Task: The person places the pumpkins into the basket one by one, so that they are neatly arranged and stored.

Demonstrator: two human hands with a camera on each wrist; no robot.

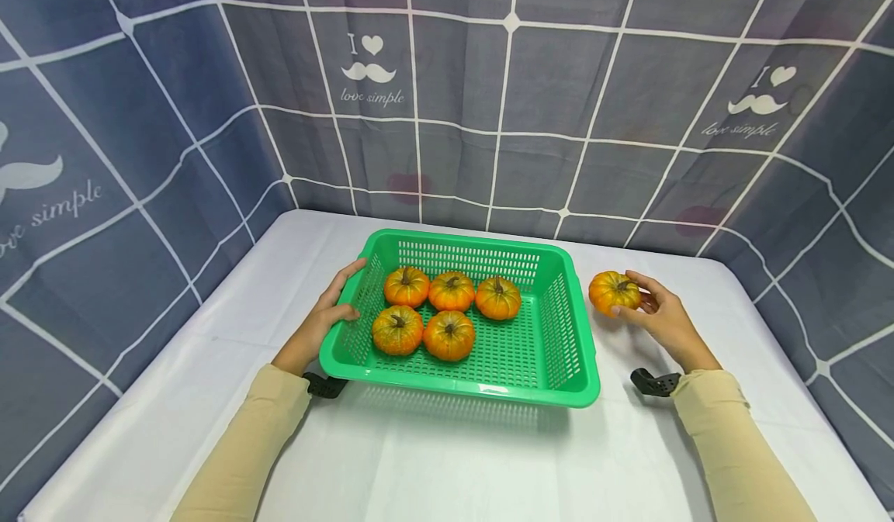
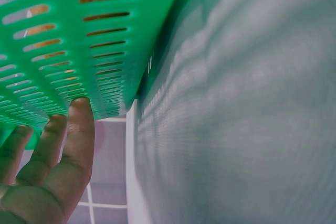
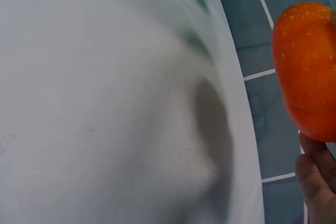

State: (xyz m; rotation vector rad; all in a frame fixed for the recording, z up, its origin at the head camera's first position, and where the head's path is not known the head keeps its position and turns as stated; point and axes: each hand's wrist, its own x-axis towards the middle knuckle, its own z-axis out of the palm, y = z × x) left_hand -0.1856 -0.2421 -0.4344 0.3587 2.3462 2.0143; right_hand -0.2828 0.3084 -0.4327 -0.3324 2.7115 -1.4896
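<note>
A green plastic basket (image 1: 482, 394) with slotted walls holds several small orange pumpkins (image 1: 451, 292), grouped toward its left side. My left hand (image 1: 327, 316) grips the basket's left rim, the thumb lying over the edge. From the left wrist view, its fingers (image 2: 79, 135) touch the slotted outer wall. To the right of the basket, my right hand (image 1: 667, 320) holds another small pumpkin (image 1: 615, 293) between thumb and fingers. Seen from the right wrist, that pumpkin's smooth orange underside (image 3: 307, 72) is off the table, with fingertips against its lower end.
A white cloth covers the table (image 1: 433, 460). Grey-blue checked curtains (image 1: 461, 72) with white lines hang behind it and at both sides. Black wrist-worn devices (image 1: 655, 383) sit below both hands.
</note>
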